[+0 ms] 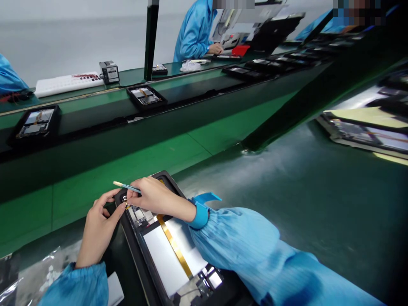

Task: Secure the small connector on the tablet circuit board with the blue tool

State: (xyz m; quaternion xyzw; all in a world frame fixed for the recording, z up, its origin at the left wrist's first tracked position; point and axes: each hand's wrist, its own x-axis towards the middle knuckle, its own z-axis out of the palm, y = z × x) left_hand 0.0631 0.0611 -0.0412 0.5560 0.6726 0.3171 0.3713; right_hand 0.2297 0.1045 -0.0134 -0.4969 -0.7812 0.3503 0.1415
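An opened tablet-like device in a black frame lies tilted across the bench in front of me. Its inside shows white battery-like panels, a gold ribbon strip and small circuit boards. At its far left corner, my left hand has thumb and forefinger closed on the edge. My right hand reaches over the same corner, its fingers pinched around a slim pen-like tool with a blue-grey shaft and cream end. That end points up and left; the tool's other end is hidden by my fingers. A blue wrist strap circles my right wrist.
Across a green gap runs a long line bearing several opened devices. Beyond it are a white tray, a small box-shaped instrument and a co-worker's blue sleeve. Another device lies right; clear plastic bags lie left.
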